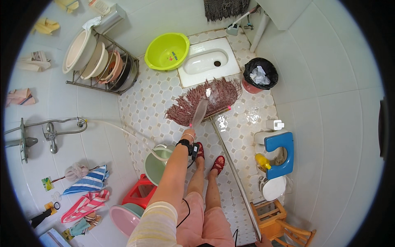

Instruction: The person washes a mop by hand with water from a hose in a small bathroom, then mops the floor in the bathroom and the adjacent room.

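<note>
My left hand, with a black strap and device at the wrist, reaches out over the floor. It grips a translucent elongated object, seemingly a plastic dipper, above a wide mop. The mop's reddish-brown strand head lies spread on the tiles, with a wet, whitish patch on it. From the head a metal mop handle runs back towards me. At the bottom edge, my right hand is partly cut off and closed around the handle's end.
A squat toilet, lime-green basin and lined waste bin lie beyond the mop. A pale green bucket with a hose in it and a red stool stand left. On the right are a blue-topped seat and wooden chair.
</note>
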`<state>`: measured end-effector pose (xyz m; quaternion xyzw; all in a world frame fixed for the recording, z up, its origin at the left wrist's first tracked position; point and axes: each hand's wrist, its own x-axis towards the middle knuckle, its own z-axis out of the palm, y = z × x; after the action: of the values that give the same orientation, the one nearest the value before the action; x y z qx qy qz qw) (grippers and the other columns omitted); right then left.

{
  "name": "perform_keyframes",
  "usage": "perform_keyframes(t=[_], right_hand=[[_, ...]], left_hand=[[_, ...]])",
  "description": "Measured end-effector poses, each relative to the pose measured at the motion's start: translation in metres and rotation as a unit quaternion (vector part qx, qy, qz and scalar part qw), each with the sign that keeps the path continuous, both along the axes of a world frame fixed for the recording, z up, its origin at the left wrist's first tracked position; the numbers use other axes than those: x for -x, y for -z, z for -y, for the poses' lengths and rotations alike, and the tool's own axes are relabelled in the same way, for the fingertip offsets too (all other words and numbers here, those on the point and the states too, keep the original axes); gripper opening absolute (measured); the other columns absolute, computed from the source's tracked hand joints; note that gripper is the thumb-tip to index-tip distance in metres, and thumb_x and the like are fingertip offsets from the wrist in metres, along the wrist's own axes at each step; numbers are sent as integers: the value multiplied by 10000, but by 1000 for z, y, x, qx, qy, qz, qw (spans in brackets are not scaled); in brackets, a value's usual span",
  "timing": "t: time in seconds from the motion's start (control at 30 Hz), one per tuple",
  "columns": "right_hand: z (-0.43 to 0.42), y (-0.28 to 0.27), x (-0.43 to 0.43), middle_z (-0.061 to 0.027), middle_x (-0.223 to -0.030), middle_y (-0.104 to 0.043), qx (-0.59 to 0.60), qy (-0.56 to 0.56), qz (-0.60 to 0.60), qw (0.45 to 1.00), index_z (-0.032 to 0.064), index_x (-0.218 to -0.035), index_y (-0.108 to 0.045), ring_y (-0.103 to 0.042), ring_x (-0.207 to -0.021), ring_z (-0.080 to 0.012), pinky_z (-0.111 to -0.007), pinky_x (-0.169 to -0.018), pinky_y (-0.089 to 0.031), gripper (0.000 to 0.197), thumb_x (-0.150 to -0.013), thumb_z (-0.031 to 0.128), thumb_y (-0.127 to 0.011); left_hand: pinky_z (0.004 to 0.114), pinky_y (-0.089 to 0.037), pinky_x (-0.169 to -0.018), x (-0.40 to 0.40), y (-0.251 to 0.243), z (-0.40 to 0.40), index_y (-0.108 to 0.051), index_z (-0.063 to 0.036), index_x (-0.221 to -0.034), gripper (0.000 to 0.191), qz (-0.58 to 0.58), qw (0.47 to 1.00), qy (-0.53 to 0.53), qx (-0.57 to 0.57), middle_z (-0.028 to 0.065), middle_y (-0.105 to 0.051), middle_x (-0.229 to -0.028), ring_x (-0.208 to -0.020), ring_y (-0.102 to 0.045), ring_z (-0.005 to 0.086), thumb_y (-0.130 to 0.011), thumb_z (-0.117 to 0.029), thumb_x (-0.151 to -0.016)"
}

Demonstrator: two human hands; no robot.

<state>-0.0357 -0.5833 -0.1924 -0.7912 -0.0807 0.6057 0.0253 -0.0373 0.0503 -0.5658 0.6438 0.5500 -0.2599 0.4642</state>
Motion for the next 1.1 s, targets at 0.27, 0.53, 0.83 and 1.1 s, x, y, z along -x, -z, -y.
perform_keyframes(t=[0.27, 0.53, 0.83, 1.1], right_hand=[[-7, -2, -6, -231, -856, -558, -6, -5, -3, 1000, 48, -1129, -367, -552, -815, -371, -429, -678, -437, 454, -762, 264, -523], [-37, -20, -16, -207, -832, -549, 62, 27, -23, 997, 57, -1034, -419, -547, -765, -366, -437, -646, -432, 350, -772, 268, -516], [-18, -6, -3, -172, -752, -504, 3, 70, -2, 998, 4, -1013, -420, -510, -715, -294, -396, -618, -421, 333, -770, 204, -529], [29, 18, 8, -178, -790, -545, 55, 42, 63, 996, 23, -1033, -456, -534, -739, -314, -415, -644, -424, 396, -748, 282, -549]], left_hand=[[281, -264, -348, -5, 7, -29, -449, -63, -559, 225, 131, 961, -225, 98, 42, -411, -476, -377, -357, 147, -430, -147, -767], [305, -250, -333, -29, -47, -21, -470, -70, -583, 233, -7, 982, -147, 121, 39, -400, -454, -351, -340, 153, -423, -166, -790], [293, -245, -325, -10, -12, -18, -468, -69, -595, 237, 51, 973, -204, 91, 42, -409, -456, -342, -350, 144, -425, -190, -794], [311, -216, -315, -35, -98, -25, -425, -84, -513, 274, 25, 987, -140, 69, 40, -366, -417, -321, -331, 164, -412, -204, -760]])
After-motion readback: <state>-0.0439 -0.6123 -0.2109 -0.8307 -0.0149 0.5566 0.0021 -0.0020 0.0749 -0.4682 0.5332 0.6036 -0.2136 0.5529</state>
